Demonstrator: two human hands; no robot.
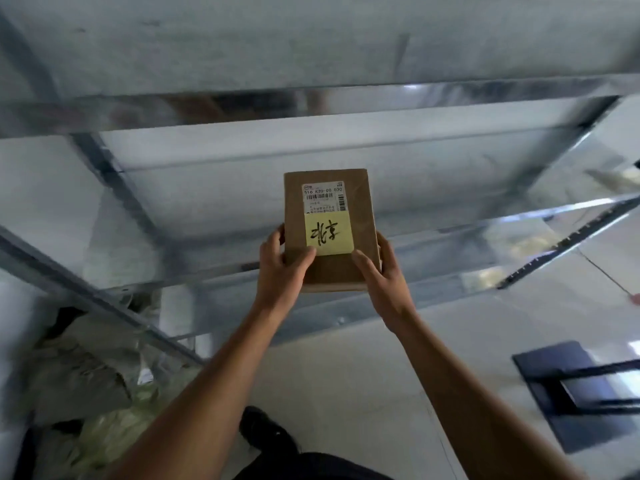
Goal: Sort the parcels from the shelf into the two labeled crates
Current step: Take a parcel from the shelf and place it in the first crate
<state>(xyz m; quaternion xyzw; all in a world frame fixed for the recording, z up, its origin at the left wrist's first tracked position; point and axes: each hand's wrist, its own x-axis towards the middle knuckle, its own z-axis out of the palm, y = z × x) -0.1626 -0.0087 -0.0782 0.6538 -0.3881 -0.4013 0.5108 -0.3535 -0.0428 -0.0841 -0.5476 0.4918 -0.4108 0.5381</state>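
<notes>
A flat brown cardboard parcel [360, 209] is held up in front of the metal shelf [311, 102]. It carries a white shipping label at the top and a yellow sticky note with black handwriting below it. My left hand [280, 268] grips its lower left edge, thumb on the face near the note. My right hand [381, 271] grips the lower right edge, thumb on the face as well. No crate can be made out as such.
The grey metal shelf frame fills the upper and left view, its boards bare. Crumpled plastic bags [90, 375] lie at the lower left. A dark rectangular object [581, 393] sits on the pale floor at the right. My shoe [266, 431] shows below.
</notes>
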